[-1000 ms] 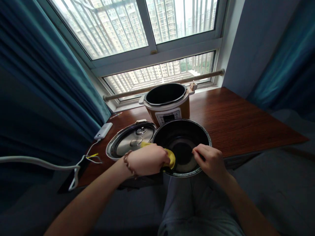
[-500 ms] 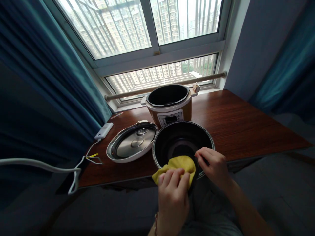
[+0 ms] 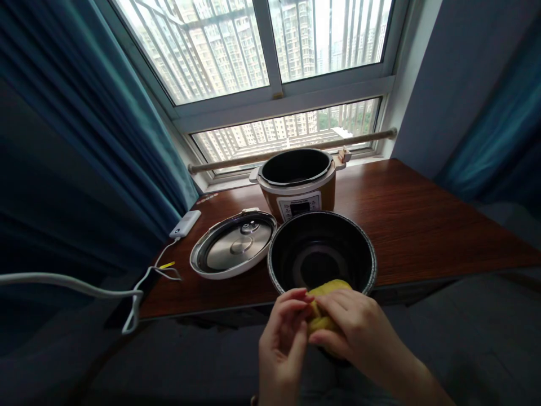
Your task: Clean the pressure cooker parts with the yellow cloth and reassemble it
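Observation:
A crumpled yellow cloth (image 3: 332, 288) is bunched in my right hand (image 3: 359, 324), whose fingers and thumb close around it. My left hand (image 3: 281, 338) is at the cloth's left side, fingers curved, thumb apart, and fingertips at the cloth's edge. Both hands are at the near rim of a black inner pot (image 3: 321, 242), which sits near the table's front edge with its inside facing up. Part of that rim is hidden behind the hands and cloth. Behind the pot stands a brown and white electric cooker (image 3: 270, 194) without its lid.
The round cooker lid (image 3: 240, 245) lies with its metal inside up, left of the pot. A white power strip (image 3: 185, 224) and its cable (image 3: 147, 276) are at the left of the wooden table (image 3: 422, 225). A window (image 3: 220, 56) and blue curtains (image 3: 127, 113) border the table.
My right hand has moved from the pot's right rim onto the cloth and grips it. My left hand has let go and turned, palm toward the cloth. The view shifted slightly.

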Demonstrator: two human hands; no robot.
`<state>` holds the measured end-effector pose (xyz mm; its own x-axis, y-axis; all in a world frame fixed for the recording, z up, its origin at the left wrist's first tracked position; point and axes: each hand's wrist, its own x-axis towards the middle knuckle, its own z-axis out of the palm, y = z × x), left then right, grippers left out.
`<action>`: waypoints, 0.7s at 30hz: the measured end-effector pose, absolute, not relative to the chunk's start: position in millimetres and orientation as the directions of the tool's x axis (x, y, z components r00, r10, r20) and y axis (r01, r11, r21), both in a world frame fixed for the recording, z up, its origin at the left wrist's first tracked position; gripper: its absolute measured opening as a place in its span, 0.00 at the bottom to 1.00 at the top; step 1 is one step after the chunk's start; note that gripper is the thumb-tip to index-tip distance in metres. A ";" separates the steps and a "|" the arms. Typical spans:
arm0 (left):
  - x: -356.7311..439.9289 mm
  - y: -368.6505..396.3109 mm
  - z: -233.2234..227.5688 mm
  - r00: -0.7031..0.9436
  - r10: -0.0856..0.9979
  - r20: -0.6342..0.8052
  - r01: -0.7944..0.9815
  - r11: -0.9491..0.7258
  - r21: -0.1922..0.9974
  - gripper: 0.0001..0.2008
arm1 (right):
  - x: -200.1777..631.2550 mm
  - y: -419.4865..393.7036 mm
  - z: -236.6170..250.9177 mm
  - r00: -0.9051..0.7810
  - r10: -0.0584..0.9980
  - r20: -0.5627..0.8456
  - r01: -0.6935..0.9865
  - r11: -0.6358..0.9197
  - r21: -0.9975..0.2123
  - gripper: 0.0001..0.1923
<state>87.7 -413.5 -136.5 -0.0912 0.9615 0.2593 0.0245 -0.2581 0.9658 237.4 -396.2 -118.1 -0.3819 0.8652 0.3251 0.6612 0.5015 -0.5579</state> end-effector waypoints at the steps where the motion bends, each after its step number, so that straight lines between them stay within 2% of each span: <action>1: 81.7 -409.9 -135.5 -0.131 0.968 0.214 0.048 -0.209 0.977 0.07 | 237.1 -395.6 -120.0 -0.389 0.870 0.304 0.671 0.494 -0.553 0.19; 3: 69.4 -399.2 -136.3 -0.268 0.944 0.192 0.215 -0.136 0.967 0.11 | 238.3 -393.7 -123.3 -0.408 0.865 0.292 0.672 0.501 -0.546 0.19; 5: 59.4 -386.1 -140.8 -0.384 0.895 0.229 0.418 -0.053 0.907 0.18 | 240.4 -392.1 -125.3 -0.440 0.839 0.319 0.651 0.543 -0.530 0.16; 8: 51.7 -370.1 -150.6 -0.343 0.908 0.241 0.583 0.005 0.812 0.24 | 243.2 -391.4 -124.7 -0.487 0.785 0.383 0.614 0.620 -0.489 0.13; 14: 50.2 -364.6 -159.2 -0.233 0.944 0.234 0.585 -0.057 0.809 0.23 | 269.8 -392.4 -118.6 -0.581 0.685 0.439 0.552 0.728 -0.406 0.13; 17: 49.5 -365.1 -159.3 -0.215 0.948 0.235 0.590 -0.066 0.805 0.22 | 300.0 -391.0 -124.5 -0.556 0.707 0.437 0.587 0.706 -0.396 0.14; 21: 48.2 -363.6 -161.3 -0.201 0.946 0.254 0.595 -0.088 0.799 0.21 | 337.5 -380.3 -140.6 -0.410 0.789 0.458 0.659 0.603 -0.450 0.16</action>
